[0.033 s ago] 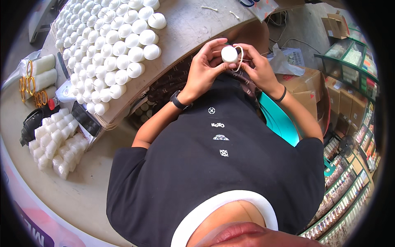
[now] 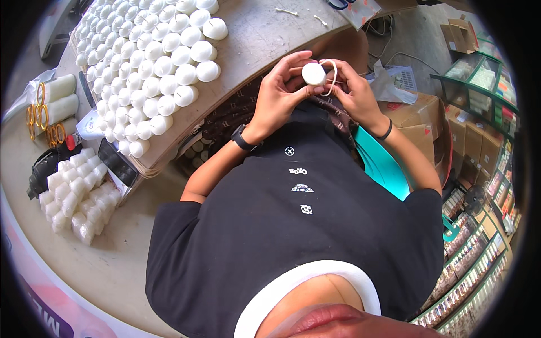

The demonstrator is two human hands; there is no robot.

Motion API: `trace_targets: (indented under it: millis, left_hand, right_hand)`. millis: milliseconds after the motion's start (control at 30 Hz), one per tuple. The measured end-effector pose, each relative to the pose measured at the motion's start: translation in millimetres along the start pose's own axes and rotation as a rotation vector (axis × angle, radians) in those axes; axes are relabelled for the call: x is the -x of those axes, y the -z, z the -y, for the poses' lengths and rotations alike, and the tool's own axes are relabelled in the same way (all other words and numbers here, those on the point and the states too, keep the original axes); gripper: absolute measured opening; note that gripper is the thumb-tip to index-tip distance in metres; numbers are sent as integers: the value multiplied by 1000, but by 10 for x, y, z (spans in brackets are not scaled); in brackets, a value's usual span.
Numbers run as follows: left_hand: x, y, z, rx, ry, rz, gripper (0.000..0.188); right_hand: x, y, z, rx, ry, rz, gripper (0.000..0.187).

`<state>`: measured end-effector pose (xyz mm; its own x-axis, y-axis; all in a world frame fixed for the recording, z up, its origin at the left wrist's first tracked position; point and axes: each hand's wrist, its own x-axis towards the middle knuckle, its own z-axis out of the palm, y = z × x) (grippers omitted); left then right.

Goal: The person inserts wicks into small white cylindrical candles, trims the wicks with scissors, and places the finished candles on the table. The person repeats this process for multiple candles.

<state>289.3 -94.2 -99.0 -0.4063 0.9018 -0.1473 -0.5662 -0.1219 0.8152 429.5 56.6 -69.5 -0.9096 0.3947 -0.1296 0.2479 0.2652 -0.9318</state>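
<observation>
A small round white candle (image 2: pixel 314 74) is gripped by the fingers of my left hand (image 2: pixel 282 93), its flat face turned up toward me. Beside it my right hand (image 2: pixel 355 93) pinches a white wick (image 2: pixel 335 76) that curves in a loop along the candle's right side. Where the wick meets the candle is hidden by my fingertips. Both hands are held over my lap, just off the table's edge. To their left, many white ball-shaped candles (image 2: pixel 169 66) stand packed in rows on the table (image 2: pixel 256 48), thin wicks showing on several.
Short wick pieces (image 2: pixel 287 12) lie at the table's far side. Wrapped white candles (image 2: pixel 84 194) and rolls with yellow rings (image 2: pixel 56 101) are at the left. Cardboard boxes (image 2: pixel 414 115), a teal chair (image 2: pixel 383 163) and green-framed shelves (image 2: pixel 479 84) stand at the right.
The candle has tilted slightly with the fingers of my left hand. The wick loop has shifted a little to the right and upward with my right hand.
</observation>
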Motion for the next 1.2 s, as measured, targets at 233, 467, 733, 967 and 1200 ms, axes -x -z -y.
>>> trace_targets:
  millis: [233,467,733,967,1200]
  left_hand:
    - [-87,2,-304,-282,-273,-14,56]
    - [-33,16,-493,-284,-287,-102,40]
    - [-93,111,-651,321,-40,-50,41]
    - [-155,289,-727,821,174,302,55]
    - [-169,315,-786,931,253,339,54]
  right_hand:
    - [-201,34,244,19,118,-78,19]
    - [-349,-53,554,130,230,-179,14]
    - [-445,-43,864,296,365,-250,17]
    - [-533,90,994,237,436,-276,14]
    - [-465,185,1128,299,397,-209,12]
